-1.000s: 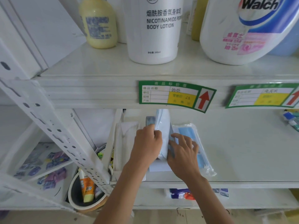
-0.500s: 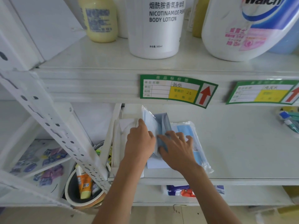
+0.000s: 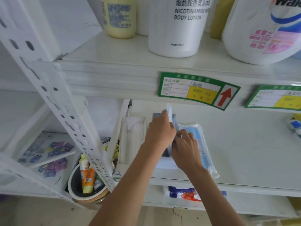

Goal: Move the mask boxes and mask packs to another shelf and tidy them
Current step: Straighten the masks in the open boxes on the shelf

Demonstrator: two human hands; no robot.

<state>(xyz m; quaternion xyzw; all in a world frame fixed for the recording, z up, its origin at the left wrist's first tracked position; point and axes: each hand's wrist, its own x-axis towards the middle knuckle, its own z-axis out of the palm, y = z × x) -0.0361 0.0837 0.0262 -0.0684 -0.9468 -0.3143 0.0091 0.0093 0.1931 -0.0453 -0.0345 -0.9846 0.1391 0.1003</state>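
At the centre of the frame, the left hand [image 3: 160,133] grips an upright clear plastic pack of pale blue masks [image 3: 170,114] on the white metal shelf [image 3: 244,152]. The right hand [image 3: 185,148] pinches the same pack's lower edge, fingers curled. Just right of it, a second clear pack of blue masks [image 3: 201,144] lies flat, and a white mask box [image 3: 132,141] stands just left.

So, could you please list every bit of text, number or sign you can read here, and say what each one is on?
"NICOTINAMIDE" and "BODY LOTION", with Chinese characters above: white bottle, top shelf.
"Wal", cut off by the frame: large white jug; its pink print is too blurred.
Red up arrow and handwritten "25": green price tag; its small print is blurred.
Second price tag: unreadable.
Yellow bottle: blue label too blurred.
Orange tube: unreadable.
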